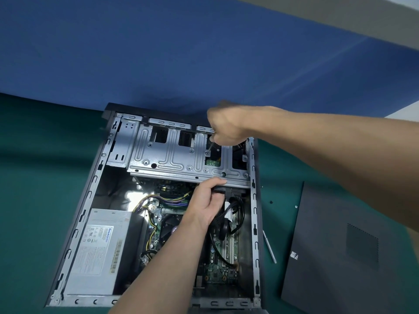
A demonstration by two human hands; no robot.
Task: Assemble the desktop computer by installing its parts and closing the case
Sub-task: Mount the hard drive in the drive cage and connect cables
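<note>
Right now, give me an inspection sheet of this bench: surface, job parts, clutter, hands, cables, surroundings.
Surface: green mat.
Job's things: open computer case lying flat; drive cage, power supply inside; side panel off, on mat at right.
Clutter: loose screws; slim metal tool beside case.
Grippers: right hand drives screwdriver into cage; left hand grips the cage's near edge.
Cables: black bundle, yellow wires over motherboard.
Surroundings: blue wall.

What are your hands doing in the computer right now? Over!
Right hand gripping screwdriver on silver metal drive cage screw. Left hand steadying the cage's front edge. Black side panel off, lying on green mat. Nothing blocking.
</note>
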